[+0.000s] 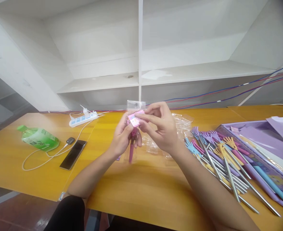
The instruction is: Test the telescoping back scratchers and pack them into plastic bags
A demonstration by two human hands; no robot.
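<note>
Above the middle of the yellow table [136, 189], both my hands hold one pink back scratcher [132, 150] in a clear plastic sleeve [136, 105]. My left hand [122, 136] is closed round its upper shaft from the left. The fingers of my right hand [159, 126] pinch a small pink card label [136, 118] at the top of the sleeve. The pink handle hangs down below my hands to the table.
A pile of several hand-shaped back scratchers [224, 163] with metal shafts lies at the right, beside an open purple box [264, 134]. Loose clear bags [180, 123] lie behind my right hand. At the left are a green bottle [39, 138], a black phone [73, 154] on a white cable, and a power strip [83, 119].
</note>
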